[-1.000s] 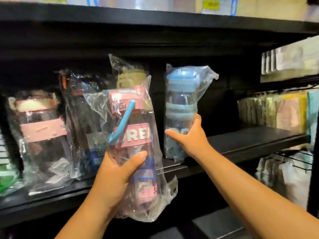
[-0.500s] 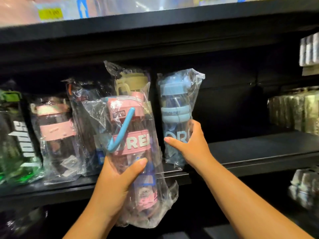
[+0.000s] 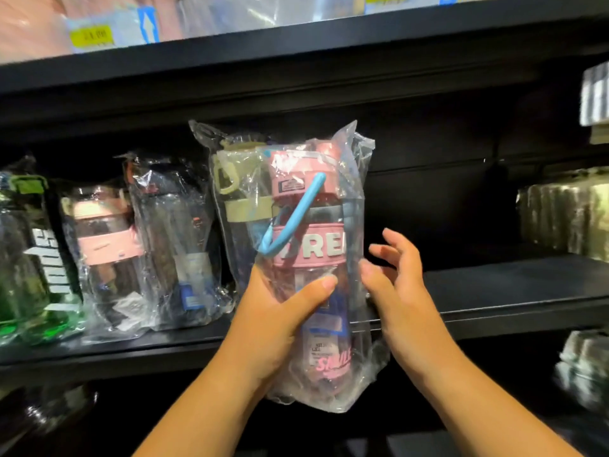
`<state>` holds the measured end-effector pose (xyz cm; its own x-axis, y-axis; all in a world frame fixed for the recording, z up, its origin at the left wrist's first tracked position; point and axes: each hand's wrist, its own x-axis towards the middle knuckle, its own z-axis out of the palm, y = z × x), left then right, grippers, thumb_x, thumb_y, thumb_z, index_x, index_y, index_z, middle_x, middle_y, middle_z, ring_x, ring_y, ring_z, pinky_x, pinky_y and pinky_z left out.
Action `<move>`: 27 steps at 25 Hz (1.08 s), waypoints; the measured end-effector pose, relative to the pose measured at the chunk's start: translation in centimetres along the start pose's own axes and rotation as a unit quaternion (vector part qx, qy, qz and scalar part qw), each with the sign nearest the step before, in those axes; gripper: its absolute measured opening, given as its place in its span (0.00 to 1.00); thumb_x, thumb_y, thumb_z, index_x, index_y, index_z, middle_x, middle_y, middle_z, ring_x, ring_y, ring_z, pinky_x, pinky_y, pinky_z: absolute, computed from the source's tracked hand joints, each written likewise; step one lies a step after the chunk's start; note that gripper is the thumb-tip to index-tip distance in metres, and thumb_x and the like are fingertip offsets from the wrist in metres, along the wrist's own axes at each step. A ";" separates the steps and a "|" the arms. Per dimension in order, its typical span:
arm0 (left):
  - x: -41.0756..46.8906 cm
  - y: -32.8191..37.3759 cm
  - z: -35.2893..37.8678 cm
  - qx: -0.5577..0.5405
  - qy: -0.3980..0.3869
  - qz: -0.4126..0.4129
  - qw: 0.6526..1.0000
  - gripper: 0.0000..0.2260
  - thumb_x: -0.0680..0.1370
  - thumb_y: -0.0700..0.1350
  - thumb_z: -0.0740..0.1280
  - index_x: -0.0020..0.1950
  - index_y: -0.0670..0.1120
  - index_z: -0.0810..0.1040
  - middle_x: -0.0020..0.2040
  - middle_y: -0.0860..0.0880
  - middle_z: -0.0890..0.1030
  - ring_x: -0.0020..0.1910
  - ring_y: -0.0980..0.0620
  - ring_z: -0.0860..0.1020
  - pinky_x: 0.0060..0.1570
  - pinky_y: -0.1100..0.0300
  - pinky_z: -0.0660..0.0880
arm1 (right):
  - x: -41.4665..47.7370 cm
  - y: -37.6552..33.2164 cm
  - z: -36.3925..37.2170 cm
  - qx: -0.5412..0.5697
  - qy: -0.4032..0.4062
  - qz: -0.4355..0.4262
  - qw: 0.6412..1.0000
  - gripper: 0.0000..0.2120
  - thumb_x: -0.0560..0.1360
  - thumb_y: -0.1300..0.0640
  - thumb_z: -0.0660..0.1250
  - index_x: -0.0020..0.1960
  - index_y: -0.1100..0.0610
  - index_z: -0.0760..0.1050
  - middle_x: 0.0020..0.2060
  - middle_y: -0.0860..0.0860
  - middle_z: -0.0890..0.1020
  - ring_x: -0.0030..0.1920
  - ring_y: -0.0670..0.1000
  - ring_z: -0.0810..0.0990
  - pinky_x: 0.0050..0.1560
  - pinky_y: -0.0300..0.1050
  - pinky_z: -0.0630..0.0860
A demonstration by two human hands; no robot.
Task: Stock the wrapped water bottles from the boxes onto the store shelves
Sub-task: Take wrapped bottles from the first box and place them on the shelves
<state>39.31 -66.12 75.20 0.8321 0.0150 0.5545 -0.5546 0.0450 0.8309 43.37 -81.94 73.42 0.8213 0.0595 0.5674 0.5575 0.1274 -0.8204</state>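
Bottle (image 3: 309,252) upright, cap up — L hand (image 3: 273,315) grips it; R hand (image 3: 395,285) loose, fingers spread.

The single head-worn camera faces forward from close before the black shelf (image 3: 510,285), seemingly tilted slightly downward. It is near enough that the wrapped bottle (image 3: 313,252) fills mid-frame, and the wide-angle edges are blurred.

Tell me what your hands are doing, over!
Left hand grips pink bottle, held in front of shelf. Right hand open beside it. Beige-lidded bottle stands close behind.
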 end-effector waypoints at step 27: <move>1.1 -7.9 0.9 0.608 -0.015 0.190 0.771 0.12 0.76 0.59 0.61 0.52 0.57 0.80 0.51 0.61 0.74 0.49 0.58 0.74 0.40 0.62 0.75 | 5.6 3.6 -7.5 -0.294 0.001 0.012 0.956 0.39 0.70 0.41 0.75 0.71 0.43 0.54 0.59 0.38 0.69 0.56 0.43 0.73 0.53 0.42 0.69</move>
<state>44.64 -67.36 69.28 0.6166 -0.2264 0.7540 -0.3752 -0.9265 0.0286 50.87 -88.56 73.14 0.8351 0.0528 0.5476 0.5089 -0.4524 -0.7324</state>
